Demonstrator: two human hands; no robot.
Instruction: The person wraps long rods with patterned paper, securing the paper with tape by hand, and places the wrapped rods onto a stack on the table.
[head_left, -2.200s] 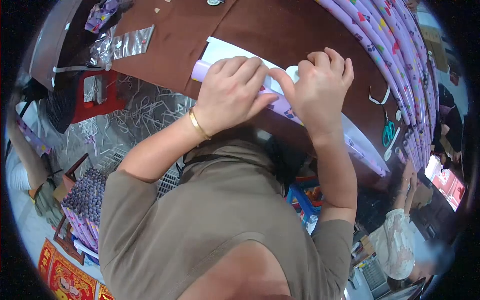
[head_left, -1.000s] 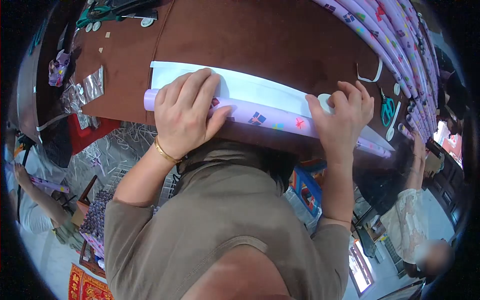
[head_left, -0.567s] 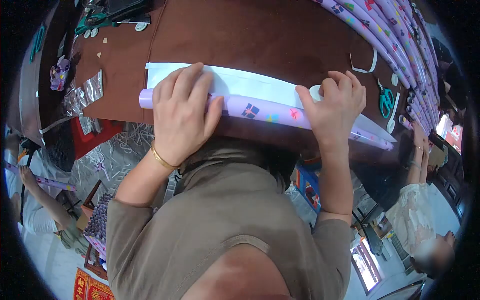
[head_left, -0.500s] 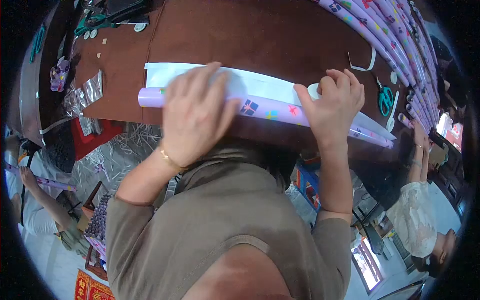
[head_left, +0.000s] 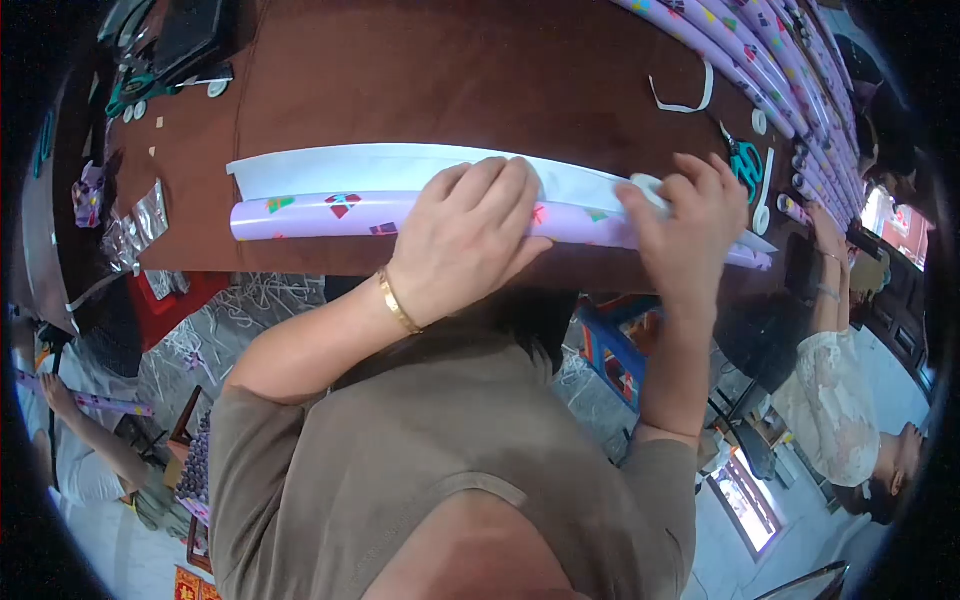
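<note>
A lilac roll of wrapping paper [head_left: 320, 217] with coloured gift pictures lies across the near side of the brown table. Its loose white edge [head_left: 330, 170] stretches flat along the far side. My left hand [head_left: 470, 235], with a gold bracelet at the wrist, curls over the middle of the roll, fingers together on the far side and thumb on the near side. Toward the roll's right end, my right hand [head_left: 690, 225] has its thumb and bent fingers around a small white roll of tape [head_left: 652, 190], partly hidden by them.
Teal-handled scissors [head_left: 745, 165] and a white strip [head_left: 690, 105] lie at the right. Finished lilac rolls [head_left: 740, 50] are piled at the far right. A black case [head_left: 195, 40] and plastic bags [head_left: 140, 230] sit at the left. Co-workers [head_left: 825, 400] are at both sides.
My left hand has moved right along the roll, uncovering its left part. My right hand stays near the right end. The view has shifted, so the table things appear farther left.
</note>
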